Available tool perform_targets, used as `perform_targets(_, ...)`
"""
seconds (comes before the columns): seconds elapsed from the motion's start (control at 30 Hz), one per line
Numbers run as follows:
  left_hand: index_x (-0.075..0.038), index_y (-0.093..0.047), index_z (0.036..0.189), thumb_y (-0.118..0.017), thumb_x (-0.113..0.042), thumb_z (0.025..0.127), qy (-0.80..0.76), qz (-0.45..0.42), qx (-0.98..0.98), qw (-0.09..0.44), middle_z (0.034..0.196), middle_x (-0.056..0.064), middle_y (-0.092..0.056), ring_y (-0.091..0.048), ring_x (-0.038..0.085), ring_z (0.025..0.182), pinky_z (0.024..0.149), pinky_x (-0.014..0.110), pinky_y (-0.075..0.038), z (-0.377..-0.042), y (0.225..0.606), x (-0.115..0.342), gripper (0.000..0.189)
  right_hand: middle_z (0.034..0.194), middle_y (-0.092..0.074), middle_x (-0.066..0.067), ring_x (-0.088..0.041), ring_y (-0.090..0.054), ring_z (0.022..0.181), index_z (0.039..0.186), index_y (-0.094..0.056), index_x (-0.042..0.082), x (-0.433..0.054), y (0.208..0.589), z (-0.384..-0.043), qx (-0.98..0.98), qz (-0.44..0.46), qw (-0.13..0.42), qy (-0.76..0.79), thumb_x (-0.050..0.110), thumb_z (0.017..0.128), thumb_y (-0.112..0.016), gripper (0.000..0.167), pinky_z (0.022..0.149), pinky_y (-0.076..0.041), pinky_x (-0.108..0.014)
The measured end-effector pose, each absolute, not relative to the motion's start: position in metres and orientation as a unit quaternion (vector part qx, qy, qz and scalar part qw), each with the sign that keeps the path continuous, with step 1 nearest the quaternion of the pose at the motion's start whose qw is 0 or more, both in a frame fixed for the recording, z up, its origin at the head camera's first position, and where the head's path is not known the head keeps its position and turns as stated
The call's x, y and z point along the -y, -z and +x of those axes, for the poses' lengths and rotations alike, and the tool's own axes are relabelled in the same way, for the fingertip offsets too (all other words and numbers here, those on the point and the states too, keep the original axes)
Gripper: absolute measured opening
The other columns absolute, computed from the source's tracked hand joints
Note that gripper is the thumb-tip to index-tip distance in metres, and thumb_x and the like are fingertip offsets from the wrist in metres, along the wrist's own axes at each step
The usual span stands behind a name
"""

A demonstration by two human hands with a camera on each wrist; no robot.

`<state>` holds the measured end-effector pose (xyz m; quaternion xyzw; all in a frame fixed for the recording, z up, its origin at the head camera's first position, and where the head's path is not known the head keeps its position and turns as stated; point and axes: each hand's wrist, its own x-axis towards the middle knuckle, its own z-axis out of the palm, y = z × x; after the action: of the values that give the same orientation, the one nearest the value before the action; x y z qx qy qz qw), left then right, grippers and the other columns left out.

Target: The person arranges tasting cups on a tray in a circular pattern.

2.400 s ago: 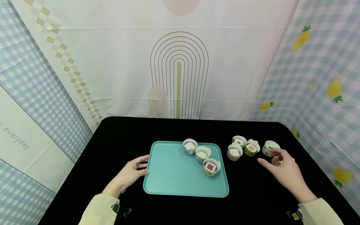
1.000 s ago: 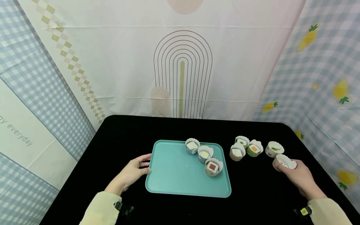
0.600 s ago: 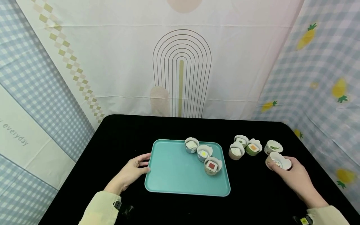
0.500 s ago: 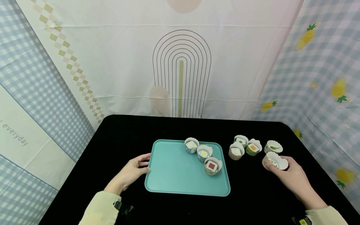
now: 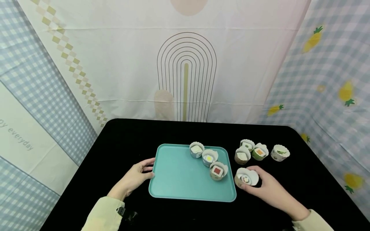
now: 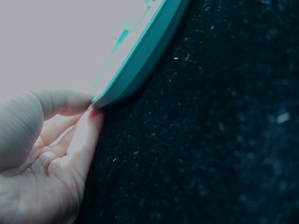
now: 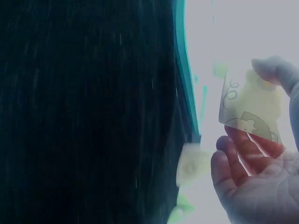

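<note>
Teal tray (image 5: pixel 179 183), smooth, rectangular w/ rounded corners & raised rim, lies flat on black surface (image 5: pixel 130 138). L hand (image 5: pixel 131 178) pinches its L edge, thumb on rim. R hand (image 5: pixel 267 189) grips paper cup (image 5: pixel 240 180) w/ wavy rim & white swirled filling, by tray's R edge; can't tell if cup touches surface. Surface has rounded far corners. Bg: creased white cloth (image 5: pixel 127 73) w/ arch print; blue-white gingham either side, R cloth (image 5: pixel 323 80) w/ yellow pineapples. Count: 1 tray, 8 cups total: 3 tray cups (image 5: pixel 213 154), 4 surface cups (image 5: pixel 278 158) R of tray, 1 in hand.
</note>
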<state>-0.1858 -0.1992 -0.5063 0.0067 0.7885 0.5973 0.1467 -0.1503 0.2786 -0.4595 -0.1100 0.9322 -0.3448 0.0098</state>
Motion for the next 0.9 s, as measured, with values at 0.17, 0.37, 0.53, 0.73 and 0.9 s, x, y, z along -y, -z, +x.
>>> perform_targets(0.17,-0.025,-0.048,0.143,-0.066,-0.008,0.091,-0.6,0.007,-0.786,0.147,0.136,0.0,-0.052,-0.051,0.021,0.121,0.098,0.052,-0.043,-0.186,0.506,0.199,0.058,0.106,-0.061,0.004,-0.012,-0.058,0.091,0.118,-0.057,0.021,-0.256,0.466,-0.147,-0.919,-0.142,0.03,0.366,0.047,0.078,-0.078,0.052,0.074,-0.05,-0.028)
perform_targets(0.37,-0.025,-0.047,0.144,-0.066,-0.008,0.091,-0.594,0.007,-0.792,0.138,0.134,0.0,-0.053,-0.052,0.021,0.119,0.098,0.052,-0.043,-0.185,0.506,0.197,0.058,0.106,-0.059,0.008,-0.013,-0.053,0.093,0.116,-0.058,0.025,-0.238,0.475,-0.147,-0.922,-0.145,0.05,0.356,0.052,0.075,-0.079,0.054,0.077,-0.048,-0.03)
perform_targets(0.53,-0.024,-0.047,0.144,-0.066,-0.007,0.091,-0.593,0.006,-0.794,0.135,0.133,0.0,-0.054,-0.053,0.02,0.118,0.098,0.052,-0.044,-0.185,0.507,0.196,0.058,0.106,-0.058,0.007,-0.017,-0.048,0.095,0.115,-0.06,0.026,-0.228,0.481,-0.147,-0.928,-0.142,0.046,0.34,0.055,0.071,-0.08,0.056,0.077,-0.043,-0.035)
perform_targets(0.73,-0.023,-0.047,0.144,-0.066,-0.006,0.091,-0.593,0.004,-0.794,0.134,0.133,-0.001,-0.054,-0.054,0.02,0.117,0.099,0.052,-0.043,-0.185,0.505,0.196,0.059,0.108,-0.057,0.006,-0.016,-0.045,0.098,0.117,-0.061,0.024,-0.221,0.486,-0.147,-0.942,-0.142,0.027,0.302,0.06,0.067,-0.08,0.065,0.079,-0.035,-0.036)
perform_targets(0.9,-0.024,-0.047,0.144,-0.066,-0.006,0.091,-0.593,0.002,-0.793,0.136,0.132,0.0,-0.054,-0.054,0.02,0.117,0.099,0.052,-0.042,-0.185,0.506,0.196,0.059,0.105,-0.057,0.007,-0.014,-0.044,0.093,0.128,-0.054,0.015,-0.22,0.486,-0.15,-0.948,-0.116,0.025,0.296,0.06,0.061,-0.083,0.086,0.077,-0.031,-0.036)
